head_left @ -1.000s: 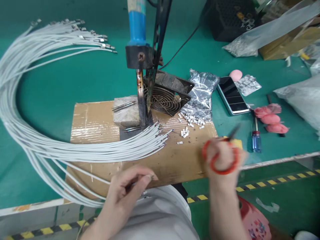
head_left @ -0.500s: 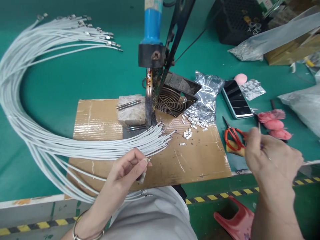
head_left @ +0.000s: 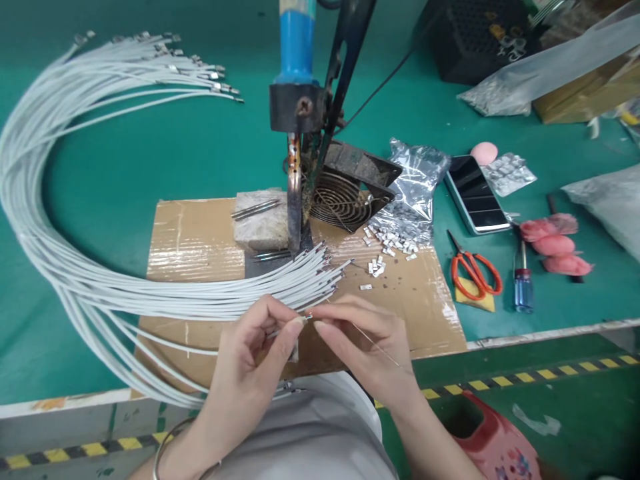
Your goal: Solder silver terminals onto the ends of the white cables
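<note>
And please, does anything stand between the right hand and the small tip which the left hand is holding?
Nothing visible does: the right hand is right beside the small tip in the left hand. Whether it touches is too fine to tell. The white cable bundle lies beyond, not in between.

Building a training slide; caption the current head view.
Left hand pinching a small piece, right hand close beside it, near bundled white cables.

Small silvery piece with reddish spot: pinched in left hand, just below frame centre. Thin, pale, thread-like strand: slanting across right hand, running toward lower right.
</note>
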{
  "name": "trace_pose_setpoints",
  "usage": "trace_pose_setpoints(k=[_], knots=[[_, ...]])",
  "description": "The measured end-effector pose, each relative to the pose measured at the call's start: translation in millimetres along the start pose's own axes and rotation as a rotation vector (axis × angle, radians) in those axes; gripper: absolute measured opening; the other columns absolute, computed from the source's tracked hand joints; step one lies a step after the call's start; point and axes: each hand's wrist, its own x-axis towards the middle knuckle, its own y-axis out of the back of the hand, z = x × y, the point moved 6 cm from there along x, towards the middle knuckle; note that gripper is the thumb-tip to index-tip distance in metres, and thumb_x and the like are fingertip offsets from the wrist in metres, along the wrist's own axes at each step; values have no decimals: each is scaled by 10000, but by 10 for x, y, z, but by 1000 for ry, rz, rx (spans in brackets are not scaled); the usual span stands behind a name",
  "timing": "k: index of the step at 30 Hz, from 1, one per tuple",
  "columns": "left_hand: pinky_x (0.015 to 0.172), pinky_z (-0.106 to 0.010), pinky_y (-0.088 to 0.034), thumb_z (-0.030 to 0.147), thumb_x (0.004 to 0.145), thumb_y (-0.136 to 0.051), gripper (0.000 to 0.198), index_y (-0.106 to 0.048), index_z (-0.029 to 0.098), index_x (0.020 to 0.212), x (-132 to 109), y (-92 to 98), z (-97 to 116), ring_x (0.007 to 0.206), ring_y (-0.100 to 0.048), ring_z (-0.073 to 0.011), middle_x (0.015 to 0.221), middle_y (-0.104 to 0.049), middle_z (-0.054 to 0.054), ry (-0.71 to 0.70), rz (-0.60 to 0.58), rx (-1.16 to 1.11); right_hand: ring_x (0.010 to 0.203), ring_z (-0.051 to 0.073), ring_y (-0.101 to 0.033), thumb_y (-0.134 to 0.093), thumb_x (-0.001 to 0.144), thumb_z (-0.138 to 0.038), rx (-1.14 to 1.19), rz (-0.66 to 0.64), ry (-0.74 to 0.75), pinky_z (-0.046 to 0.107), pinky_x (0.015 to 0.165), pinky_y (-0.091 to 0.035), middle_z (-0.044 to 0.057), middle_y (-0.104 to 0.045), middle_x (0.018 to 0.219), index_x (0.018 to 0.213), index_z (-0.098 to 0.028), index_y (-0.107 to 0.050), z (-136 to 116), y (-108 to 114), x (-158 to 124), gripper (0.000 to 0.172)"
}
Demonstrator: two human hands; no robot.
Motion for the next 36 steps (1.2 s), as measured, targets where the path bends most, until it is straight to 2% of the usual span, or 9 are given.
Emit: trace_pose_setpoints(k=[4, 13, 18, 22, 25, 29, 32, 36], knots=[[586, -246, -347, 304, 990, -778, 238, -696, 205, 789, -23, -29, 26, 624, -456, -118, 673, -572, 52, 23, 23, -7, 651, 146, -700, -857, 905, -161, 52, 21, -6, 225, 547, -568, 29, -794, 772, 988, -307, -943, -12, -23, 19, 189], [576, -246, -346, 347, 984, -791, 275, -671, 212, 778, -36, -46, 22, 611, -422, -124, 657, -537, 51, 38, 25, 19, 555, 112, -641, -863, 869, -118, 126, 42, -30, 195, 480, -501, 17, -796, 730, 966, -346, -950, -28, -17, 43, 263], [578, -237, -377, 385, 962, -825, 301, -674, 209, 770, -50, -53, 22, 609, -443, -125, 656, -543, 45, 38, 44, 24, 464, 73, -508, -941, 869, -300, 235, 52, -137, 193, 399, -386, 19, -760, 713, 885, -289, -944, 45, -49, 34, 19], [582, -235, -399, 364, 957, -825, 274, -687, 214, 774, -61, -54, 8, 607, -466, -128, 665, -551, 42, 44, 52, 2, 403, 61, -477, -964, 848, -447, 384, 39, -261, 186, 347, -358, -18, -674, 647, 857, -261, -924, 144, -113, 7, 190], [570, -240, -346, 325, 954, -808, 258, -691, 209, 755, -54, -51, 8, 602, -438, -124, 654, -538, 44, 41, 24, 12, 380, 62, -458, -951, 857, -488, 392, 3, -307, 199, 331, -356, -19, -680, 638, 825, -246, -908, 190, -123, -6, 247], [553, -264, -250, 332, 948, -796, 275, -678, 202, 736, -29, -42, -6, 592, -360, -123, 617, -491, 50, 79, -48, 60, 410, 59, -436, -971, 826, -384, 297, -20, -291, 208, 377, -368, -20, -691, 628, 761, -239, -893, 162, -61, 17, 176], [549, -271, -225, 355, 936, -802, 287, -675, 202, 730, -12, -27, -16, 588, -332, -122, 612, -479, 51, 113, -81, 77, 498, 96, -533, -933, 823, -250, 154, -42, -223, 209, 442, -421, -14, -672, 599, 750, -241, -901, 60, -6, 55, 80], [541, -270, -221, 340, 938, -777, 261, -677, 203, 740, -3, -9, 3, 574, -323, -115, 608, -466, 62, 109, -55, 83, 570, 121, -594, -825, 885, -145, -30, -117, -92, 223, 511, -481, -5, -684, 630, 817, -255, -920, -105, 22, 86, 161]])
